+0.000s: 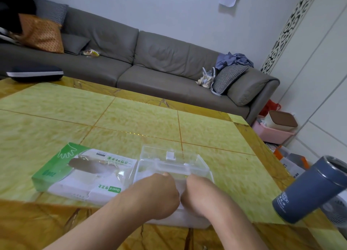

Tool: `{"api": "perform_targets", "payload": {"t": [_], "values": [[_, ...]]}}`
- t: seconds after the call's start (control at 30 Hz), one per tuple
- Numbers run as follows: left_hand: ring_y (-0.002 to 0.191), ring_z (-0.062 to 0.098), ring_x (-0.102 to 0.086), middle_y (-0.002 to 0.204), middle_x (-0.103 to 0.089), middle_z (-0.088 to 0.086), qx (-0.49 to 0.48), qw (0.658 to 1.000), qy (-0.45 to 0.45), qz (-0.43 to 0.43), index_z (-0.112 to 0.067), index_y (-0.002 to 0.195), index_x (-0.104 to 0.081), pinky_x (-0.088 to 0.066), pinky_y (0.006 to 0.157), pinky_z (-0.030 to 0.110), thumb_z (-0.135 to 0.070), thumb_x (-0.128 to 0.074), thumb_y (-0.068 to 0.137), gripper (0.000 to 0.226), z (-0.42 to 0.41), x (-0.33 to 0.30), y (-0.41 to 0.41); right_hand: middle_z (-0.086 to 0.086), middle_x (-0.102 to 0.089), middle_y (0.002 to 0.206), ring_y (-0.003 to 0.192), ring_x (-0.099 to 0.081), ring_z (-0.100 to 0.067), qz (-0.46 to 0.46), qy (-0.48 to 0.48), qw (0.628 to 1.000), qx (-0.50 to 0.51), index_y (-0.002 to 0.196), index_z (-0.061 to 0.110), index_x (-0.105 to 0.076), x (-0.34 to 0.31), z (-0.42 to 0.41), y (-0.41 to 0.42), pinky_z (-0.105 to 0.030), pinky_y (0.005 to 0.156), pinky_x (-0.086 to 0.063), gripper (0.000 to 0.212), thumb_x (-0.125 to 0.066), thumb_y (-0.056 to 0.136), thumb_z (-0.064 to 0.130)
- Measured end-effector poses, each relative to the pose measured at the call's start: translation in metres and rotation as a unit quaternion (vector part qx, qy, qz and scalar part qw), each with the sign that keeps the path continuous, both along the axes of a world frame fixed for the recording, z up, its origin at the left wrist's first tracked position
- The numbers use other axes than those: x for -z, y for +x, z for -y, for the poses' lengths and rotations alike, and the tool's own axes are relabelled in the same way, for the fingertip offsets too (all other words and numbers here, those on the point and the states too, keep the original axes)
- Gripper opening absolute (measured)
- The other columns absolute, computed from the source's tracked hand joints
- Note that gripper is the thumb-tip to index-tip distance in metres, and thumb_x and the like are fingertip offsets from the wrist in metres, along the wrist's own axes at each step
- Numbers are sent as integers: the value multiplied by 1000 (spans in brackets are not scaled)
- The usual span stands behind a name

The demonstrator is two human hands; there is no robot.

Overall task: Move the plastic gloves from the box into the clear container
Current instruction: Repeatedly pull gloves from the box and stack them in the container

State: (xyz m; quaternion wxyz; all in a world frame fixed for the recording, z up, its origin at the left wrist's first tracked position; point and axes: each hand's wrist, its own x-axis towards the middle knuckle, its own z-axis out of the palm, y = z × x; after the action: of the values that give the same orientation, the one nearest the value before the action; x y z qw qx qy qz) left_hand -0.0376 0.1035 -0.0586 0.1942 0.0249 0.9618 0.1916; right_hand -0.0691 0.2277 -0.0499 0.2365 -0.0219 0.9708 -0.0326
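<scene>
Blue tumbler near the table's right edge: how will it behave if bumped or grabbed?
The blue tumbler is tall and narrow, so it probably tips easily when bumped. Its round body would likely roll, and the table edge is close. The smooth wall and metal rim suggest a stiff, somewhat slippery grip.

Yellow-green tiled table (131, 118). Blue-grey tumbler (311, 189) at right edge. Grey sofa (159, 65) behind, orange cushion (41, 33) at left end, houndstooth cushion (228, 78) and crumpled blue cloth (232, 59) at right end. Pink bin (272, 134) on floor.
</scene>
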Motion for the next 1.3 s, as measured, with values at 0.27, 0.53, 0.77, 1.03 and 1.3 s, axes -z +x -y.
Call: {"api": "perform_targets", "payload": {"t": [0.27,0.53,0.77,1.03,1.3], "values": [[84,22,-62,101,-58,-2,7,993,17,-120,-25,122,-51,-55,72,40,-11,-39,95,33,19,-14,20,-1,-55,77,57,-46,-22,-167,-14,985,-36,78,17,-50,-11,1,14,-29,46,-29,16,-46,91,9],[64,12,-68,85,-74,-8,-76,966,127,-211,-34,110,-67,-59,60,37,-20,-51,99,24,66,-42,20,4,-60,80,69,-59,-22,-281,-71,956,-39,85,24,-56,-23,9,28,-33,55,-48,15,-46,95,18],[71,16,-69,83,-71,-5,-215,953,-19,-213,-24,87,-70,-64,68,40,-13,-59,93,17,159,-26,8,5,-63,66,62,-61,-18,-315,-188,929,-38,79,26,-54,-13,19,30,-44,56,-55,15,-51,93,20],[43,13,-44,53,-53,-8,-152,979,-47,-130,-17,60,-55,-39,44,25,-59,-66,92,55,153,5,7,6,-62,63,58,-57,-12,-339,-221,910,-85,74,23,-56,-2,25,27,-31,51,-47,21,-57,95,24],[52,18,-55,65,-72,0,-183,975,-25,-121,-22,74,-78,-44,48,25,-43,-73,88,26,152,11,1,10,-60,127,133,-42,-14,-311,-218,853,-358,123,25,-69,26,69,47,-34,118,-24,35,-48,96,32]]}}
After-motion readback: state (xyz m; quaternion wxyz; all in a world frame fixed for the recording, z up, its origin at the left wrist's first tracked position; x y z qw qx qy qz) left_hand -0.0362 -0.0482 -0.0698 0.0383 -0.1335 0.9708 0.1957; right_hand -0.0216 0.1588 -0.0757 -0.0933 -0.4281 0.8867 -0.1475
